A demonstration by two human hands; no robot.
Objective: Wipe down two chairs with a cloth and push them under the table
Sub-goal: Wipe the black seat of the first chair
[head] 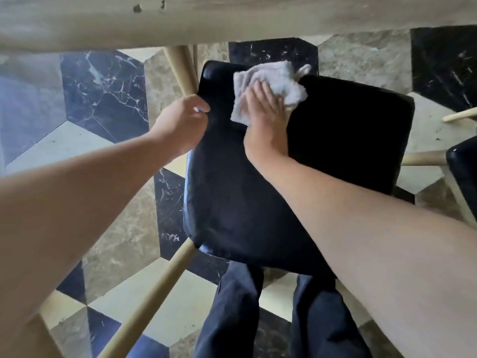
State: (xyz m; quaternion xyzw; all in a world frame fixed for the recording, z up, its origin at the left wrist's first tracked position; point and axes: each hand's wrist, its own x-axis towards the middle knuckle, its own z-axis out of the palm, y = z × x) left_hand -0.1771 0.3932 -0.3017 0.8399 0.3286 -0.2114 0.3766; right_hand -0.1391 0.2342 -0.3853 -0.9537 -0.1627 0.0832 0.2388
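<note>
Item one, far left: my left hand [184, 120], fingers curled around the left edge of the black chair [232, 202], steadying it.

Item two, centre: white cloth [271, 83], crumpled, lying on the chair's far end beside the worktop [232, 19] edge.

Item three: my right hand [263, 112], fingers spread flat, pressing the cloth down onto the padding.

Item four, far right: second chair [464, 171], only a dark corner and pale legs visible, standing just beside the first.

Status, as I judge it: wiping of the first chair is under way. It stands clear of the worktop, not yet pushed under. I cannot tell whether the second chair has been wiped; pushing it in looks outstanding too.
</note>
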